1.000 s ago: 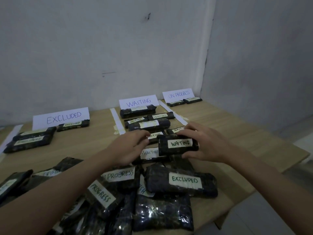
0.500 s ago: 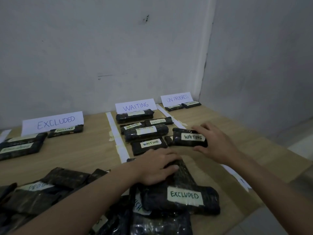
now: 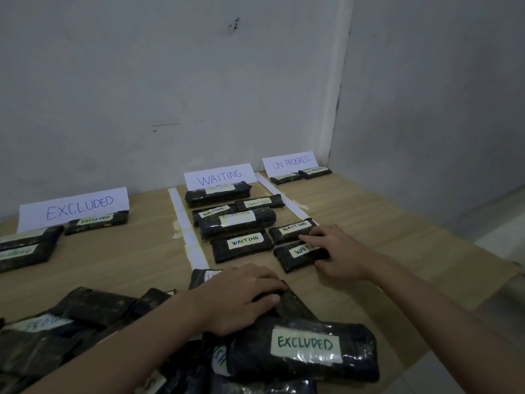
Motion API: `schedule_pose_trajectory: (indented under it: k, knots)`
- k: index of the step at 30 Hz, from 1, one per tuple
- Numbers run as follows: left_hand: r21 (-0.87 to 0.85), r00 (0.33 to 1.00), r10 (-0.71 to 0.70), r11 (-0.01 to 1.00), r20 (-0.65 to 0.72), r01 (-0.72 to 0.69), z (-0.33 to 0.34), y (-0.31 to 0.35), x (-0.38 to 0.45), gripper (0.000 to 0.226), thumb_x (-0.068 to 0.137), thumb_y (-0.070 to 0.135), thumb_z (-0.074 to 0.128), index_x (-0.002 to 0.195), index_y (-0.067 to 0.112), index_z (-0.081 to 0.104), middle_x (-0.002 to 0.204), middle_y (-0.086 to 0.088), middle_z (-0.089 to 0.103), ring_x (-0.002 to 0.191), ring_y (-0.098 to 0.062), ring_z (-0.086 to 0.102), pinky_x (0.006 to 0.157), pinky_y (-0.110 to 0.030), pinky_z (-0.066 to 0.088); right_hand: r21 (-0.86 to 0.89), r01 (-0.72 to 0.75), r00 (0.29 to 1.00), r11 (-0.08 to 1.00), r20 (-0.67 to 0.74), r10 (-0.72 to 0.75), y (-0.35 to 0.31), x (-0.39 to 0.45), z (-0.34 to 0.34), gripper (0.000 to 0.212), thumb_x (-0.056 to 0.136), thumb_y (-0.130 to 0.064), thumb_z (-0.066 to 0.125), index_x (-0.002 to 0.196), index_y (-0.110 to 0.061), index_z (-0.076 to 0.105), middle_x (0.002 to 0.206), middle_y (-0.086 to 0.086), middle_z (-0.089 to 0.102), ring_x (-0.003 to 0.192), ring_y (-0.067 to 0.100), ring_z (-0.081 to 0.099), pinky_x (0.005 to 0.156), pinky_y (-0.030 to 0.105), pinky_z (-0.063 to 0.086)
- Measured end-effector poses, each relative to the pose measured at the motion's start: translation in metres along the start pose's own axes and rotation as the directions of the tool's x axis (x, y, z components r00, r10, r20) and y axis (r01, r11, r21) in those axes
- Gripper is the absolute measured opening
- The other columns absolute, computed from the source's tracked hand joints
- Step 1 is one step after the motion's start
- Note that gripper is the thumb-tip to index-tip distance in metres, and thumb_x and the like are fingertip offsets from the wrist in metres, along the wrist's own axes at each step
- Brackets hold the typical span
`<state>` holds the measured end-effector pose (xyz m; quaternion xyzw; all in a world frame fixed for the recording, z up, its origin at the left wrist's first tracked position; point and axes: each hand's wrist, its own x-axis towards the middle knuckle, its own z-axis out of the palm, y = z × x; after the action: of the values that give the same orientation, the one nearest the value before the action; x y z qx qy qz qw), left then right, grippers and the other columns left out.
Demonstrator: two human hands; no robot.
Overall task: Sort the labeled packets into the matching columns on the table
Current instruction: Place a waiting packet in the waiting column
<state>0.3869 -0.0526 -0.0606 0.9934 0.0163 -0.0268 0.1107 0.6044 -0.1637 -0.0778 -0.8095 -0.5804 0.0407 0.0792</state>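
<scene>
My right hand (image 3: pixel 341 251) grips the right end of a dark packet labeled WAITING (image 3: pixel 295 255), which lies flat at the near right of the WAITING column. Several other WAITING packets (image 3: pixel 241 244) lie in rows below the WAITING sign (image 3: pixel 218 176). My left hand (image 3: pixel 241 297) lies on the unsorted pile, with fingers and thumb curled round a dark packet (image 3: pixel 292 305) whose label is hidden. Just in front of it lies a packet labeled EXCLUDED (image 3: pixel 304 348).
The EXCLUDED sign (image 3: pixel 74 207) stands at the left with packets (image 3: pixel 96 221) below it. The ON PROGRESS sign (image 3: pixel 291 162) at the far right has two packets (image 3: pixel 301 174). White tape strips (image 3: pixel 184 223) divide the wooden table (image 3: pixel 127 257). More packets (image 3: pixel 65 331) are heaped at the near left. The table's edge runs along the right.
My right hand carried the WAITING packet forward and lowered it onto the table in the WAITING column. My left hand drew back onto the pile and closed on a packet there.
</scene>
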Motion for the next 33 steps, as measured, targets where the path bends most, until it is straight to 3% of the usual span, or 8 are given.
schedule_pose_trajectory:
  k: [3,7,12,15,18,22,28,33]
  knots:
    - [-0.069,1.000,0.009,0.998,-0.009,-0.010,-0.003,-0.002,0.001,0.041,0.099,0.036,0.030,0.138,0.026,0.040,0.141,0.011,0.040,0.129,-0.004,0.032,0.109,-0.026,0.026,-0.008,0.006,1.000,1.000,0.007,-0.006,-0.003,0.001,-0.001,0.066,0.082,-0.023,0.056,0.143,-0.027,0.030,0.144,-0.002,0.031,0.133,0.017,0.023,0.107,0.041,0.030]
    - [-0.240,0.992,-0.053,0.971,-0.114,0.025,-0.016,-0.011,-0.004,0.038,0.098,0.030,0.035,0.135,0.025,0.043,0.134,0.013,0.045,0.121,0.001,0.038,0.092,0.004,0.022,0.077,0.137,0.986,0.988,-0.108,-0.128,-0.019,0.003,-0.003,0.058,0.080,-0.014,0.056,0.135,-0.023,0.044,0.135,-0.003,0.043,0.126,0.013,0.035,0.105,0.035,0.034]
    - [-0.257,0.947,-0.221,0.953,-0.231,0.160,-0.026,-0.046,-0.020,0.032,0.096,0.016,0.043,0.125,0.022,0.053,0.125,0.008,0.056,0.109,-0.001,0.048,0.087,-0.007,0.033,0.230,0.270,0.959,0.935,-0.147,-0.241,-0.067,0.009,-0.006,0.040,0.084,-0.011,0.055,0.123,-0.020,0.057,0.120,-0.003,0.057,0.111,0.011,0.050,0.095,0.025,0.040]
    - [-0.235,0.920,-0.299,0.942,-0.254,0.241,-0.024,-0.065,-0.034,0.033,0.094,0.010,0.044,0.124,0.021,0.054,0.128,0.006,0.055,0.115,-0.003,0.047,0.088,-0.010,0.031,0.252,0.302,0.953,0.919,-0.057,-0.297,-0.095,0.014,-0.003,0.046,0.085,-0.033,0.061,0.129,-0.022,0.052,0.125,-0.005,0.055,0.114,0.009,0.047,0.096,0.024,0.038]
    - [-0.228,0.906,-0.341,0.931,-0.253,0.287,-0.021,-0.074,-0.044,0.035,0.095,0.010,0.044,0.127,0.020,0.051,0.132,0.006,0.053,0.118,-0.003,0.044,0.089,-0.011,0.029,0.211,0.276,0.952,0.938,0.072,-0.297,-0.113,0.022,0.003,0.067,0.076,-0.052,0.065,0.132,-0.022,0.046,0.126,-0.004,0.051,0.115,0.012,0.046,0.097,0.030,0.041]
    - [-0.238,0.893,-0.367,0.921,-0.259,0.309,-0.021,-0.079,-0.052,0.036,0.095,0.012,0.044,0.129,0.022,0.049,0.132,0.005,0.052,0.120,-0.008,0.045,0.093,-0.017,0.032,0.195,0.282,0.946,0.940,0.109,-0.306,-0.126,0.034,0.009,0.051,0.068,-0.050,0.073,0.108,-0.020,0.061,0.102,-0.003,0.058,0.094,0.013,0.053,0.083,0.037,0.049]
    - [-0.284,0.781,-0.460,0.885,-0.422,0.368,-0.028,-0.076,-0.048,0.036,0.094,0.009,0.043,0.129,0.015,0.048,0.131,-0.003,0.053,0.119,-0.015,0.047,0.099,-0.027,0.037,0.245,0.267,0.950,0.932,-0.230,-0.211,-0.117,0.038,0.004,0.066,0.071,-0.031,0.076,0.130,-0.020,0.049,0.124,-0.005,0.050,0.114,0.012,0.044,0.094,0.033,0.041]
    - [-0.200,0.802,-0.441,0.897,-0.403,0.393,-0.029,-0.067,-0.040,0.039,0.095,0.022,0.043,0.135,0.019,0.042,0.137,0.000,0.048,0.124,-0.017,0.044,0.101,-0.030,0.036,0.250,0.260,0.890,0.933,-0.436,-0.131,-0.093,0.034,-0.007,0.063,0.070,-0.019,0.078,0.127,-0.016,0.053,0.123,0.000,0.053,0.113,0.016,0.047,0.093,0.030,0.043]
